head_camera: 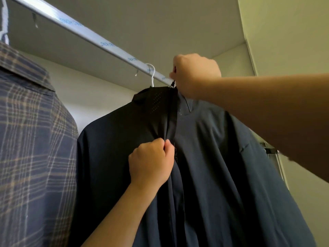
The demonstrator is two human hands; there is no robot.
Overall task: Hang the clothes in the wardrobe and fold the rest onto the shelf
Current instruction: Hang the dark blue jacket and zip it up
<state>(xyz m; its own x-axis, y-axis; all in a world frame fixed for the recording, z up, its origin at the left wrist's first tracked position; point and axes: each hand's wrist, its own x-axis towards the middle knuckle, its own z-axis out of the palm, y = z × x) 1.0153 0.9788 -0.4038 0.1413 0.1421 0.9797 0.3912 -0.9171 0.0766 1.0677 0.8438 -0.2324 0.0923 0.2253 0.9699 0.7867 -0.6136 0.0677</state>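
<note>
One matte navy jacket (213, 148) on one white hanger (152, 75). Right hand (195, 75) pinches the zipper pull (172, 85); left hand (151, 164), below it, pinches the jacket front. One plaid shirt (32, 131) leftward.

Over my head runs a long shiny silver metal rail (89, 35) with blue letters. A thin white plastic hanger (151, 75) hooks over it, carrying a dark blue zip jacket (213, 157). Far left, a second white hanger (5, 24) holds a blue checked cloth shirt (32, 139).

The dark jacket (204, 157) runs off the bottom edge, the plaid shirt (32, 139) off the left and bottom. Of the white hanger (151, 73) only the hook shows; the rest is hidden under the collar (153, 97). The right hand (195, 75) covers the collar's top and the far right end of the rail (80, 32)
</note>
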